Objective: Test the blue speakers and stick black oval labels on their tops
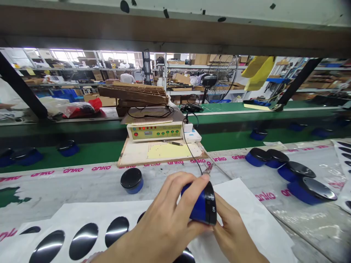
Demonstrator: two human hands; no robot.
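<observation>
A blue round device with a black rim (pixel 199 208) is tilted on its side in front of me, its ON/OFF switch marks facing right. My left hand (pixel 167 215) is wrapped over it from the left, fingers across its blue wall. From the right, my right hand (pixel 233 232) closes against its black face, with the fingertips hidden behind it. A thin black cable (pixel 192 155) runs down to the device near my left fingertips; its end is hidden. Below lie white sheets with round black stickers (pixel 83 241). Another blue and black device (pixel 132 180) stands just beyond my left hand.
Several similar devices (pixel 297 171) sit at the right, others on the green conveyor belt (pixel 90 153). A test box (pixel 156 131) with lights and buttons stands on a board ahead, a pen (pixel 172 143) before it. A shelf edge (pixel 175 29) crosses overhead.
</observation>
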